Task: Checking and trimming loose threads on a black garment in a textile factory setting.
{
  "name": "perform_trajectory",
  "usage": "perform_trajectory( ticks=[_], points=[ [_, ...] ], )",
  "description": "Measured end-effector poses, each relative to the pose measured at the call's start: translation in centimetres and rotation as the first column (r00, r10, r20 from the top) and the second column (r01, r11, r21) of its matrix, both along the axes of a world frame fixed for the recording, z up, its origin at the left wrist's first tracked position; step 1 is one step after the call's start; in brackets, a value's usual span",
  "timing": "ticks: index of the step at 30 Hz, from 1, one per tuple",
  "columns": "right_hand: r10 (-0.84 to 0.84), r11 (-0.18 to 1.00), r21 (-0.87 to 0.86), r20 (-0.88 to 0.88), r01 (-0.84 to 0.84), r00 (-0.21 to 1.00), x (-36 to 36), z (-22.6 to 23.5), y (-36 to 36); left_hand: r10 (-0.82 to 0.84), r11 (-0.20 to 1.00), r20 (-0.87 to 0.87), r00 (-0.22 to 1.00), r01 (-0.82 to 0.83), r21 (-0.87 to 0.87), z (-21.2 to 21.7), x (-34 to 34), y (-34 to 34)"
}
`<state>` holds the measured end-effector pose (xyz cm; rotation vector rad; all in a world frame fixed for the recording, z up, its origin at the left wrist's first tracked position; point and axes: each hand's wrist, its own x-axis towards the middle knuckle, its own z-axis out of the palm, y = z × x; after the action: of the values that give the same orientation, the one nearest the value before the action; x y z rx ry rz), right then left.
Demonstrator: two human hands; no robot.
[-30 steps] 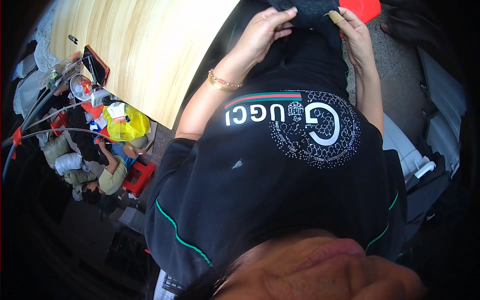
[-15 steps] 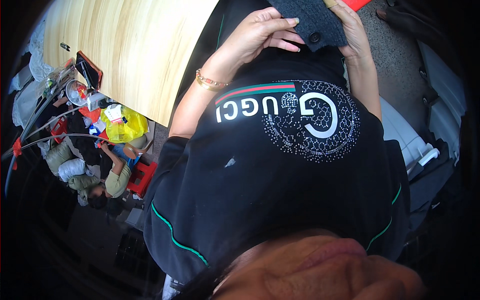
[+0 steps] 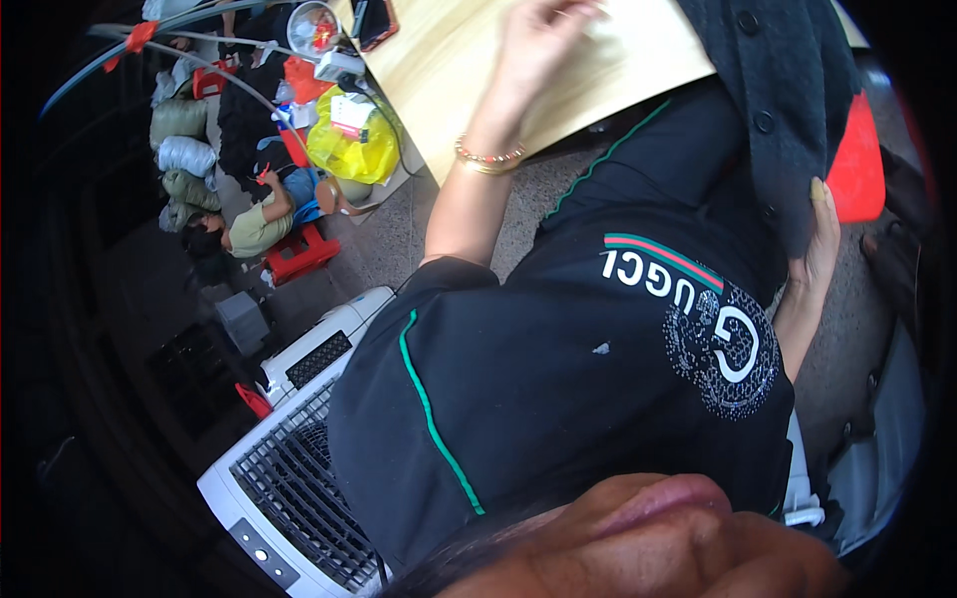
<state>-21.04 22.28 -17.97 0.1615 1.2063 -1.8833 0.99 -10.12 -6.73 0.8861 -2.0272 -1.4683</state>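
Dark buttoned garment (image 3: 773, 110) hangs from the far right edge of the light wooden table (image 3: 588, 60), draped down in front of your black shirt (image 3: 558, 369) and partly covering a red seat (image 3: 859, 169) behind it. Your right hand (image 3: 815, 254) has hold of its lower edge, thumb on the near face and fingers tucked behind the cloth, so the grasp looks closed on the fabric, though the fingers themselves are hidden. Your left hand (image 3: 533, 35) is up over the tabletop at the far edge of view with the fingers loose; it holds nothing that shows, and whether it rests on the wood you cannot tell.

Watch the weight: most of the garment hangs off the table, so with only one hand on it a slack grip could let it slide to the speckled floor (image 3: 399, 234). Your bracelet (image 3: 488, 157) could also snag the knit or a button if that wrist crosses it. The white grilled fan unit (image 3: 299, 468) sits near left, well apart.
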Motion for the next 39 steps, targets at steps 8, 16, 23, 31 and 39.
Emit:
perform_trajectory(
  ticks=[8,16,23,31,39],
  points=[
    [-0.114,0.960,0.240,-0.138,0.145,0.984,0.8,1.1,-0.8,0.663,0.119,-0.026,0.748,-0.140,-0.983,-4.2,13.4,-21.4],
    [-0.086,0.991,0.075,-0.263,0.109,0.961,-0.5,-2.9,1.1,0.744,0.545,0.466,0.479,-0.030,-0.838,-5.4,17.4,-26.7],
    [0.041,0.983,0.184,-0.341,0.024,0.939,0.6,0.3,0.8,0.759,0.462,0.269,0.592,-0.200,-0.864,-2.6,15.3,-22.5],
    [0.219,0.965,0.239,-0.962,0.109,0.164,3.5,7.8,-2.8,0.098,0.991,-0.131,0.987,-0.084,0.106,2.1,1.1,0.1],
    [0.111,0.985,-0.054,-0.536,-0.165,0.837,6.8,6.8,-2.7,-0.293,0.652,-0.379,0.878,0.473,0.592,-4.7,-7.0,16.0]
  ],
)
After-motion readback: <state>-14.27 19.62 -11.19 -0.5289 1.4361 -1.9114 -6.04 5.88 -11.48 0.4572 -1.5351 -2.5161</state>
